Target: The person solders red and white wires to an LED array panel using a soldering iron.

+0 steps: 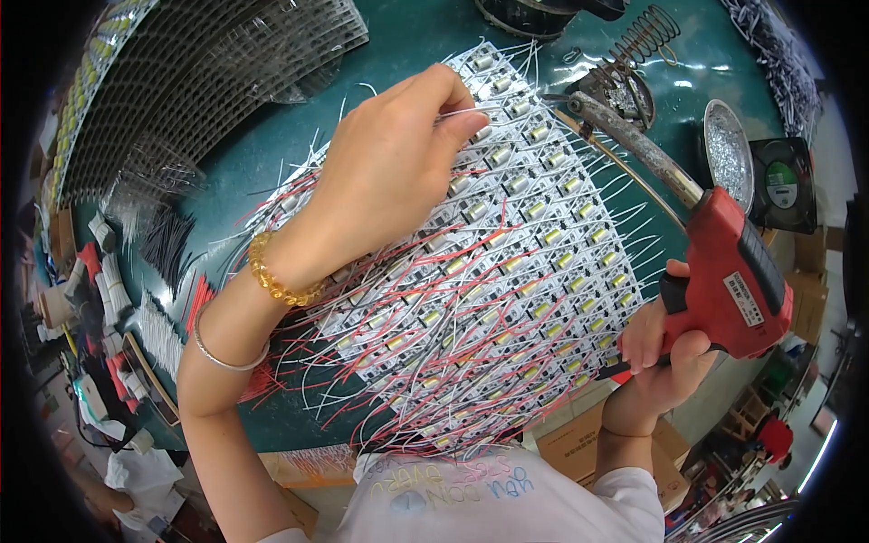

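Note:
A large panel of small white circuit boards [566, 237] lies on the green table in front of me, each board with a yellowish cylindrical part. Red and white wires trail across its near and left portions; more white wires stick out along its right edge. Over the panel's far part, my left hand [385, 158] is closed, thumb and fingers pinching a thin white wire [455, 113]. My right hand [661, 353] grips the handle of a red soldering gun [735, 285] at the panel's right. The gun's metal barrel and thin feed tube point toward the panel's far right edge.
Grid-like trays [213, 86] stand at the far left. Nearer lie bundles of black wires [167, 252] and white wires [161, 337]. At right are a coiled spring holder [644, 41], a shallow metal dish [727, 149] and a black fan [786, 190]. Another person [143, 475] is at lower left.

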{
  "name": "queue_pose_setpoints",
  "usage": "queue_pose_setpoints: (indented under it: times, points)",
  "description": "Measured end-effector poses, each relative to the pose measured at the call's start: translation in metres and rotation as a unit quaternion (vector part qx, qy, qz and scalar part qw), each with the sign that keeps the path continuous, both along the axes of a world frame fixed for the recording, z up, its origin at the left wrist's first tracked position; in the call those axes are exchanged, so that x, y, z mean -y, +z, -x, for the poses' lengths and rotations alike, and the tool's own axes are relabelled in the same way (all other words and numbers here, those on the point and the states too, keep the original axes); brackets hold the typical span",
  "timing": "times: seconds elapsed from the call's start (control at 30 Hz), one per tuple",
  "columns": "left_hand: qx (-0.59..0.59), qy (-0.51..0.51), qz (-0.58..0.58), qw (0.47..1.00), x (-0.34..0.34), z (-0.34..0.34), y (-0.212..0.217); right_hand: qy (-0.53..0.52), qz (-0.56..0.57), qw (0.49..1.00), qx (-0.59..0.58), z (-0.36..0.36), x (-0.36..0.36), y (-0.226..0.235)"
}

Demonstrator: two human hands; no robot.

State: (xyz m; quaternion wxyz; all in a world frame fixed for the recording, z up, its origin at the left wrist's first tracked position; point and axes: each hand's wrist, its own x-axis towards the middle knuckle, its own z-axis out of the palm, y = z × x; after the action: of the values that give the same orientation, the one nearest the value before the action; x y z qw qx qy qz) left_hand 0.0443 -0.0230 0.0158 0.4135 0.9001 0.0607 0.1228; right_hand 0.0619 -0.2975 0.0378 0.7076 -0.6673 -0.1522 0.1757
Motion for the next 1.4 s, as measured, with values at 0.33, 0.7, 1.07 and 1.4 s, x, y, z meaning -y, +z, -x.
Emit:
queue_pose_setpoints:
  times: [0.33,0.7,1.07,1.4]
  points:
    - [0.010,0.043,-0.074,0.996,0.002,0.014,-0.004,-0.058,0.053,0.996,0.031,0.011,-0.008,0.003]
    - [-0.018,0.066,-0.049,0.996,0.001,0.014,-0.009,-0.040,0.089,0.995,0.019,0.010,-0.013,-0.005]
    - [0.000,0.074,-0.076,0.994,0.005,0.013,-0.010,-0.019,0.140,0.989,0.051,0.008,0.000,-0.014]
    - [-0.015,0.070,-0.076,0.995,0.005,0.014,-0.006,-0.054,0.143,0.985,0.084,0.014,0.007,-0.014]
